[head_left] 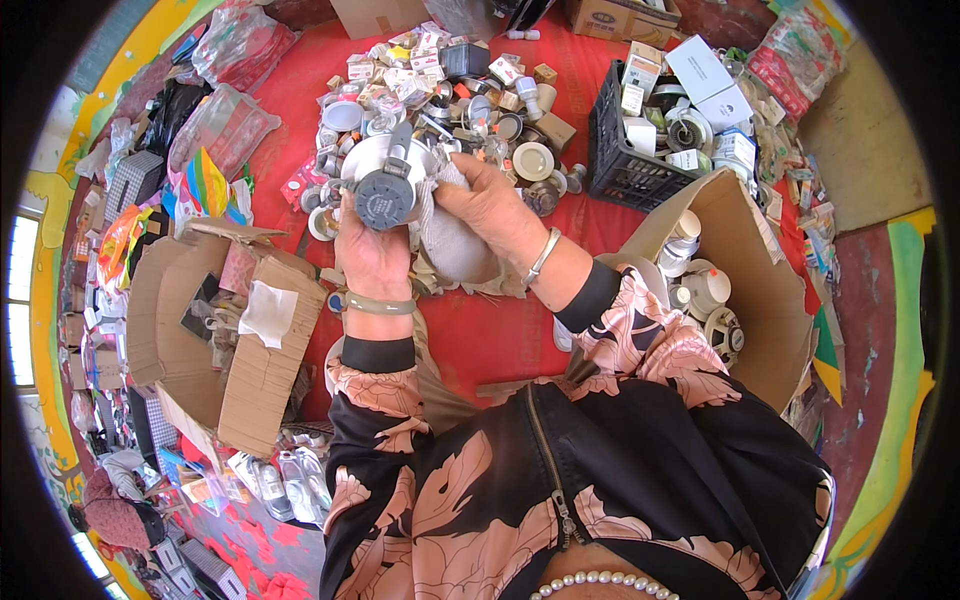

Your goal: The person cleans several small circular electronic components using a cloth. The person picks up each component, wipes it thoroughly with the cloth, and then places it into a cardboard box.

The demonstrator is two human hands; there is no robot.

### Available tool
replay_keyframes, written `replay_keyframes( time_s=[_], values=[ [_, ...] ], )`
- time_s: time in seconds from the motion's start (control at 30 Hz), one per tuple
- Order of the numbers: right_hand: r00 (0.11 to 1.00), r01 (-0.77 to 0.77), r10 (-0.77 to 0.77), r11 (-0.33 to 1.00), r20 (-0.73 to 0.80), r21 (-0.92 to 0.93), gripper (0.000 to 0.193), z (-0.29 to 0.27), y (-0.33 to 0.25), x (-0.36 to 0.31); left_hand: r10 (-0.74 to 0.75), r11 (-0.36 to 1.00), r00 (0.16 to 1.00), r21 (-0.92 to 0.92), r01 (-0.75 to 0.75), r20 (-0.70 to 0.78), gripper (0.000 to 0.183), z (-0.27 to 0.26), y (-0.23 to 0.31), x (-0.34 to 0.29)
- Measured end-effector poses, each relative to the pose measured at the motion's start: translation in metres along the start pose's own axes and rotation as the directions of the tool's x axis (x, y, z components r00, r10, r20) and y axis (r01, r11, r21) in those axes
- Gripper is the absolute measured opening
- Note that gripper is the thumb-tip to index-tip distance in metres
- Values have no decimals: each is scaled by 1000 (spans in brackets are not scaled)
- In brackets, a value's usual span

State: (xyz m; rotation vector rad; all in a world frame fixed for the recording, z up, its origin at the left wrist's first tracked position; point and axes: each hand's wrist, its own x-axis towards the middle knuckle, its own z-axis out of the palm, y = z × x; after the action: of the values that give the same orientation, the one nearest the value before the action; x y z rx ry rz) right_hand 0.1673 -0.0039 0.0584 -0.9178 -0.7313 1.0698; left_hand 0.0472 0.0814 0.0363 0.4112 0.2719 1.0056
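Observation:
In the middle, my left hand (373,258) is closed around the underside of a round lamp fitting (386,200). The fitting has a dark grey round back, a grey arm across it and a wide white rim. At its right edge, my right hand (492,207) grips a pale grey cloth (457,245) and presses it against the rim. The cloth's lower part hangs below the fingers. Just beyond my hands lies a heap of lamp fittings, bulbs and small boxes (534,160) on a red sheet (560,85).
To the right stand a black plastic crate (622,180) full of boxes and fittings and an open cardboard box (768,290) holding white lamp parts. At left is another open cardboard box (165,320) with a white paper on its flap. Plastic bags (222,130) lie beyond it.

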Motion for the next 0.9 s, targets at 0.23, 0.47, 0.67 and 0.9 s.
replay_keyframes(
  time_s=[0.23, 0.47, 0.67, 0.9],
  values=[
    [999, 23, -19, 996, -47, 90, 20, 5, 22, -2, 51, 996, 998, 68, -53, 29, 33, 5, -3, 0],
    [985, 158, -161, 986, -61, -50, 27, -18, -6, 9, 41, 981, 988, 181, -68, 146, 30, -1, -2, 4],
    [996, 82, -86, 915, 9, -394, 29, -35, -27, 12, -56, 930, 996, 366, 28, 66, 23, 9, 8, -1],
    [969, -179, 206, 965, -134, 192, 21, -41, -16, 19, -66, 970, 998, 233, 67, -15, 26, 35, 18, -2]
  ],
)
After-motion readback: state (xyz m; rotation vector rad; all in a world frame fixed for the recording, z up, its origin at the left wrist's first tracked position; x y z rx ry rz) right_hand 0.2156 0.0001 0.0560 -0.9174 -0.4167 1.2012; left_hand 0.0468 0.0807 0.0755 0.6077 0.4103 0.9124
